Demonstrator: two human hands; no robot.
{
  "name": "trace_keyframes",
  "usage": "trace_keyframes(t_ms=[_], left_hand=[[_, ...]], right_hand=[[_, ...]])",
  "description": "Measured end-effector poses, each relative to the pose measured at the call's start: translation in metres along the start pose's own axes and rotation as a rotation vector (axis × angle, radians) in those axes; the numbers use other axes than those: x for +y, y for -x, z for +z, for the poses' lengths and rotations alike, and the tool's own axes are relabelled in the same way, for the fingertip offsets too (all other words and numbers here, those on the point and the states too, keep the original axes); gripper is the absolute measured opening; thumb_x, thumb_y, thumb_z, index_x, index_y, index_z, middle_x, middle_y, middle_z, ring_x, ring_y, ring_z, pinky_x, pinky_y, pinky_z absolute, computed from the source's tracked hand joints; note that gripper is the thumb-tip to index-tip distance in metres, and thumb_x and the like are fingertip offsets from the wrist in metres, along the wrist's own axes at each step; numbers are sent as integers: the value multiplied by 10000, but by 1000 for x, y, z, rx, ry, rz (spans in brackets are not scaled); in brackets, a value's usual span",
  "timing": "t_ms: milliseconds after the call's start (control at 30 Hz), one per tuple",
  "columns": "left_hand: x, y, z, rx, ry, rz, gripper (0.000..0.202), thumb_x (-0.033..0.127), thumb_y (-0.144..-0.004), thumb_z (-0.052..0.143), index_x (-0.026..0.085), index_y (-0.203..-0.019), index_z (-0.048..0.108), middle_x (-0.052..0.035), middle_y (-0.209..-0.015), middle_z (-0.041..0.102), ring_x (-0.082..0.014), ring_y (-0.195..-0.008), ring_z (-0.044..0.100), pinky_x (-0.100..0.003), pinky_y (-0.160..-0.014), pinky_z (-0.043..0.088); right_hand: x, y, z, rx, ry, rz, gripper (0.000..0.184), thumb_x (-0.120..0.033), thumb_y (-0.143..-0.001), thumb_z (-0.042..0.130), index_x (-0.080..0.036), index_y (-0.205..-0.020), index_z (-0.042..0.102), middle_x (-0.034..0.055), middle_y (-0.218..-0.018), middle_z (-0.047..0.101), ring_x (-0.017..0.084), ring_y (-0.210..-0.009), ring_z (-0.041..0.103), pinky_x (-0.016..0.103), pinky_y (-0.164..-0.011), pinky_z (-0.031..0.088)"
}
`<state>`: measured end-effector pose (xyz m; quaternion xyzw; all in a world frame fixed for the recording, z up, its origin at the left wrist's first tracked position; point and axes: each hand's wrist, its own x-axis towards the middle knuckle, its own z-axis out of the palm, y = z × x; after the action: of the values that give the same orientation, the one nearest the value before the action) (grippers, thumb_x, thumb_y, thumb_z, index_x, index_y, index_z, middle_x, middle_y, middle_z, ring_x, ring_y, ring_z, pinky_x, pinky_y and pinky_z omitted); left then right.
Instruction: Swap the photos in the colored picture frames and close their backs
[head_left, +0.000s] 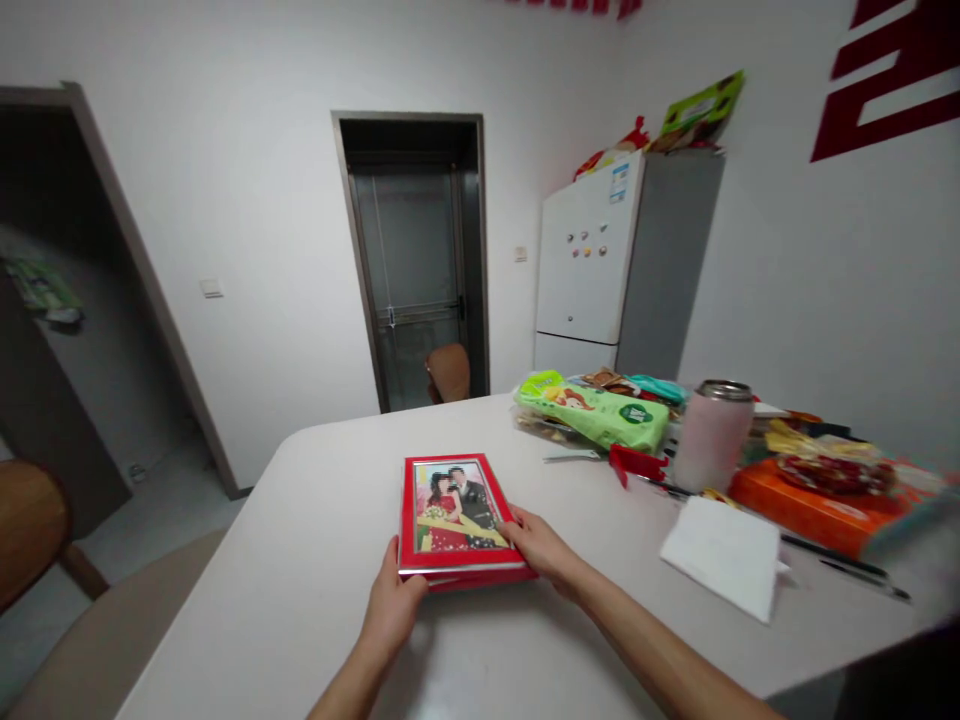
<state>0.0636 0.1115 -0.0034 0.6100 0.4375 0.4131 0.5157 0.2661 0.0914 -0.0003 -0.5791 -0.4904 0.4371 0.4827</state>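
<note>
Both hands hold a thick red photo frame (457, 515), its picture facing up and showing two people in formal dress. My left hand (394, 600) grips its near left corner, with the thumb along the front edge. On the other side, my right hand (541, 543) clasps the right edge, the thumb lying on the face of the frame. The fingers beneath it are hidden. The frame is over the white table (330, 520); whether its far edge touches the tabletop I cannot tell.
To the right are a green packet (600, 408), a pink flask (712, 440), a red-handled item (637, 463), white paper (724, 550), an orange box (817, 500) and pens (862, 572). A chair (448, 372) stands behind the table, another chair (34, 530) at left. A fridge (589, 260) is beyond.
</note>
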Motion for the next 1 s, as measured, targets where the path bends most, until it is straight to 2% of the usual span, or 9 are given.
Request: trace_keyframes(t_ms=[167,333,467,567,600,700,767,833,1000], left_hand=[[2,-24,-46,99,26,57,463,97,-588,494,144,-1049,471,-43,-996,621,-182,-929,558,-268,-815,412],[-1,-24,-64,216,30,53,448,93,-557,563,173,-995,510,-24,-921,640,-199,-897,564,-287,-804,408],[7,-20,-74,353,53,54,542,103,-526,596,134,-1050,459,-61,-886,609,-213,-875,555,-301,-773,402],[41,-15,-72,412,106,136,550,177,-596,567,137,-1115,389,-3,-749,562,-158,-748,551,-278,-712,407],[56,-11,-68,388,131,174,535,196,-617,556,152,-1122,386,31,-677,534,-132,-677,540,-258,-677,410],[102,6,-51,235,222,271,601,193,-622,556,233,-1182,342,89,-581,473,-71,-509,463,-200,-550,388],[121,19,-40,-8,454,361,726,135,-602,555,240,-1247,239,98,-570,459,-56,-476,419,-184,-504,357],[125,29,-33,-136,611,394,789,89,-586,552,227,-1271,185,100,-570,460,-49,-478,406,-176,-495,340],[105,35,-30,-133,693,310,814,78,-574,599,234,-1261,190,103,-571,485,-48,-497,428,-178,-528,346]], right_hand=[[-18,-48,51,-30,101,-55,391,-364,-737,368,-145,-1019,528,47,-758,673,171,-660,619,286,-597,462],[-29,-63,62,92,208,-109,435,-381,-720,401,-135,-1058,523,61,-727,659,181,-657,605,290,-621,441],[-43,-59,62,243,247,-182,581,-306,-693,441,-113,-1233,342,34,-669,599,163,-633,565,269,-626,411],[-69,-39,79,230,197,-290,675,-265,-689,444,-184,-1302,172,-61,-557,471,107,-515,476,227,-548,383],[-81,-28,87,187,147,-339,674,-261,-696,435,-234,-1304,143,-86,-526,420,88,-466,428,209,-508,365],[-117,8,107,-64,-316,-542,754,-191,-663,460,-294,-1302,73,-114,-491,360,59,-394,295,185,-419,286],[-131,28,112,-148,-474,-577,766,-155,-645,470,-316,-1295,99,-112,-495,376,57,-408,292,185,-424,285],[-134,40,113,-178,-530,-560,760,-134,-636,478,-321,-1289,136,-109,-502,397,58,-426,309,187,-439,295],[-113,42,110,-185,-599,-445,712,-140,-649,524,-302,-1267,210,-110,-501,433,52,-434,344,172,-440,290]])
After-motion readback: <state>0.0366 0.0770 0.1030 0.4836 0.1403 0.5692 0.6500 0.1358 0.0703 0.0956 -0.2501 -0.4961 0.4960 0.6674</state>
